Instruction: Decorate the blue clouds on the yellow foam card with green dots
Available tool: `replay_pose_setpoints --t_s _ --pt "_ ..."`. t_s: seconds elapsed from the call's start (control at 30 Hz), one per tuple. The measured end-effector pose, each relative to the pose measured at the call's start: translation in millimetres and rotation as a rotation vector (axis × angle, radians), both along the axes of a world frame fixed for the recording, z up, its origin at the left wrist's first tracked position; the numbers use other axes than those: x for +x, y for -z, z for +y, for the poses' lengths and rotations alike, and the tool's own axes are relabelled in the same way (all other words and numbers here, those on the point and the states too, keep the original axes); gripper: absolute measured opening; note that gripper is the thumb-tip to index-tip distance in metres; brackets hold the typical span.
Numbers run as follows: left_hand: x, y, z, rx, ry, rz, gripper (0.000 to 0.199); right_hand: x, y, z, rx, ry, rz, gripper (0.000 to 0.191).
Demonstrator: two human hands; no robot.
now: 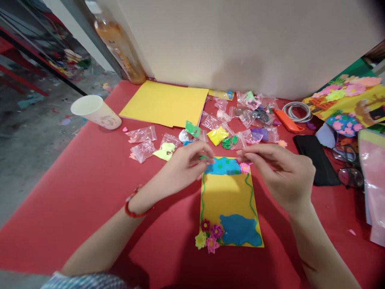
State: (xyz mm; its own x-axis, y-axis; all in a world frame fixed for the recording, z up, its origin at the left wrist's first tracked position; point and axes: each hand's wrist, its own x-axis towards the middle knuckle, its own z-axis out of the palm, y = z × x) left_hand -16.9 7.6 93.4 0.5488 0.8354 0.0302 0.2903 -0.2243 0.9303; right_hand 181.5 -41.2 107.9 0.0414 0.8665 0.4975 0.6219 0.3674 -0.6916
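1. Yellow card (226,196) flat at lower center, on red desk (144,249); pale wall (192,44) behind, littered floor (33,160) upper left.
2. Left hand (180,166) and right hand (284,172) flank card's top, fingers curled pinch-like. Can't tell whether either grip is clamped on anything.
3. Plastic bags (143,151) crowd above card; black slab (315,160) bounds right; desk surface runs lower left to slanted edge.

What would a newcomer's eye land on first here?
Probably the yellow card with blue patches on the red table, bright flowers clustered at its lower-left corner. Next, the left hand and right hand, near the card's top-left and top-right corners. Then the small plastic bags scattered beyond the card.
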Motion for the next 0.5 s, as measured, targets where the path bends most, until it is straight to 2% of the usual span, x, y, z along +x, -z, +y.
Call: replay_pose_setpoints --t_s 0.13,0.23,0.33,0.5 --pt "-34 44.2 -26 0.366 -0.125 0.328 0.014 -2 1.0 1 -0.065 0.004 0.119 0.005" --pt "-48 68.0 -43 0.600 -0.069 0.447 0.019 -1 2.6 3 -0.077 -0.012 0.141 0.006" --pt "-44 71.9 -47 0.715 -0.064 0.472 0.019 2 3.9 3 -0.071 -0.019 0.124 0.007" --pt "-18 68.3 -32 0.871 0.025 0.533 0.025 3 2.4 1 -0.046 -0.012 0.086 0.005"
